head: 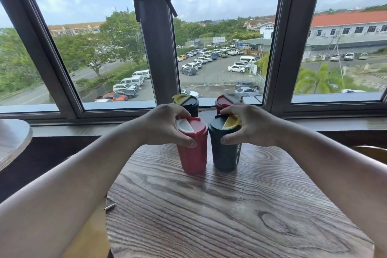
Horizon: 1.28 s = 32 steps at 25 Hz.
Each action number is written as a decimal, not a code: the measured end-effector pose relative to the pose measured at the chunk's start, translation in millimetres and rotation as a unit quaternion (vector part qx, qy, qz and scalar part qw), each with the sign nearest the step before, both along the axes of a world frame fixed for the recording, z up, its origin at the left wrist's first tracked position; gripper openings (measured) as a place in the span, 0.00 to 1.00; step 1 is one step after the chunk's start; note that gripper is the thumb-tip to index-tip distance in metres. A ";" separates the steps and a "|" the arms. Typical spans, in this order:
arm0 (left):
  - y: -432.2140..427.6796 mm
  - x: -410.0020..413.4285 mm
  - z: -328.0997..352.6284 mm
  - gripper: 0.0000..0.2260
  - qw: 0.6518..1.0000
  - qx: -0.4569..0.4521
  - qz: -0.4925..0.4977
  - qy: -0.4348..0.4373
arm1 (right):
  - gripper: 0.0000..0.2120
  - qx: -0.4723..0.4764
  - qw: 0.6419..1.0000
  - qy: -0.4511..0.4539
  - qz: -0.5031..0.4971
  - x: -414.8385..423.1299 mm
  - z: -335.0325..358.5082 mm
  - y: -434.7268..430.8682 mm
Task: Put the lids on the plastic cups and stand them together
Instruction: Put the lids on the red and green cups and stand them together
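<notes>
- While the left hand (pixel 165 124) clamped the red cup (pixel 193 148) and the right hand (pixel 249 126) the dark cup (pixel 225 148), both stood on the desk (pixel 230 205).
- Uneven pressing might have tipped either into its neighbour just beside.
- Two lidded cups (pixel 188 103) waited beyond the grips.

Beyond the hands, dark-framed windows (pixel 157 48) show daylight over a car park (pixel 217 65); below them, a grained wooden counter (pixel 209 216).

near half of the wooden table (pixel 230 216) lies bare; four lidded cups (pixel 193 148) crowd its far edge.
</notes>
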<state>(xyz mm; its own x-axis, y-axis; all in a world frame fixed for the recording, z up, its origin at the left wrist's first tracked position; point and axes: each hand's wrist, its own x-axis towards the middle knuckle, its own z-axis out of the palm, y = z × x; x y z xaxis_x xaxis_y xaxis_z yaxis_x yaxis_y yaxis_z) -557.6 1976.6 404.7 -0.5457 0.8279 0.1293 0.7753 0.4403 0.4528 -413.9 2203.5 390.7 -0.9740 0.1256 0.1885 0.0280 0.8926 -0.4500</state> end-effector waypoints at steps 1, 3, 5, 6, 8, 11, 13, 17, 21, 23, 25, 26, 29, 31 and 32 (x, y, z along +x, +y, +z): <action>-0.2 0.6 -1.7 0.30 1.000 0.009 0.000 -0.008 | 0.43 0.003 1.000 -0.005 0.001 -0.2 0.6 0.5; -1.6 0.5 -2.5 0.30 1.000 0.013 0.000 -0.023 | 0.42 0.009 1.000 -0.012 0.006 -0.3 2.6 -0.6; -2.9 -1.1 -1.4 0.34 1.000 -0.001 0.003 -0.022 | 0.39 0.009 1.000 -0.016 0.009 -1.0 4.2 -1.8; -3.3 -2.2 -1.5 0.35 1.000 -0.007 0.005 -0.020 | 0.39 0.010 1.000 -0.023 0.009 -0.9 5.5 -3.0; -3.9 -4.3 -2.4 0.36 1.000 -0.012 0.005 -0.026 | 0.39 0.019 0.999 -0.040 0.010 -0.5 7.5 -5.2; -5.2 -6.7 -0.6 0.36 0.999 -0.016 -0.005 -0.039 | 0.40 0.037 0.997 -0.057 0.019 1.4 11.9 -3.7; -5.0 -8.9 6.3 0.36 0.999 -0.002 -0.010 -0.032 | 0.37 0.027 0.998 -0.059 0.021 3.5 20.1 -0.8; 4.2 -26.7 26.1 0.28 0.998 0.060 0.018 0.008 | 0.27 0.005 1.000 0.006 -0.009 -8.4 39.0 17.7; 22.3 -55.9 39.0 0.22 0.998 0.049 0.028 0.031 | 0.29 0.047 0.997 -0.009 -0.064 -36.9 48.8 45.2; 32.2 -67.8 39.3 0.27 0.999 0.017 0.031 0.034 | 0.32 0.057 0.994 -0.044 -0.080 -52.3 47.0 53.8; 42.0 -77.9 38.8 0.32 0.999 -0.015 0.033 0.022 | 0.35 0.057 0.992 -0.073 -0.091 -65.0 44.0 58.1; 47.2 -84.7 38.4 0.35 0.999 -0.033 0.035 0.012 | 0.36 0.058 0.990 -0.083 -0.094 -71.8 43.3 59.6; 60.7 -107.1 34.2 0.42 0.993 -0.110 0.044 -0.001 | 0.40 0.030 0.986 -0.124 -0.107 -87.5 45.9 63.3; 68.1 -118.1 28.4 0.46 0.989 -0.144 0.044 -0.011 | 0.42 0.007 0.982 -0.158 -0.107 -95.7 46.0 66.7; 70.7 -122.5 25.6 0.48 0.987 -0.153 0.042 -0.014 | 0.43 -0.001 0.980 -0.169 -0.107 -99.0 45.4 68.1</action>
